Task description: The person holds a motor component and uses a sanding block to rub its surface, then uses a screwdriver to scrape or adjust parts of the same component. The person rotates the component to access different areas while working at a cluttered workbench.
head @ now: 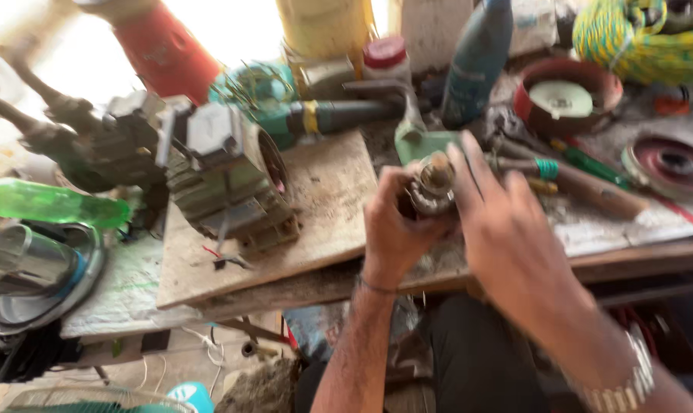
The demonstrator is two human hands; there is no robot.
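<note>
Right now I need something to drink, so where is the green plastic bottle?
The green plastic bottle lies on its side at the far left of the head view, just left of the grey motor housing and above a shiny metal pot.

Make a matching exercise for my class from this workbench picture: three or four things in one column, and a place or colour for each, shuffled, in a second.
Things:
1. plastic bottle
2. coiled rope
3. motor housing
4. metal rotor part

Places and colours:
A. on the wooden board
B. green, far left
C. held in both hands
D. yellow and green, top right

Pairs: 1-B, 2-D, 3-A, 4-C
</note>
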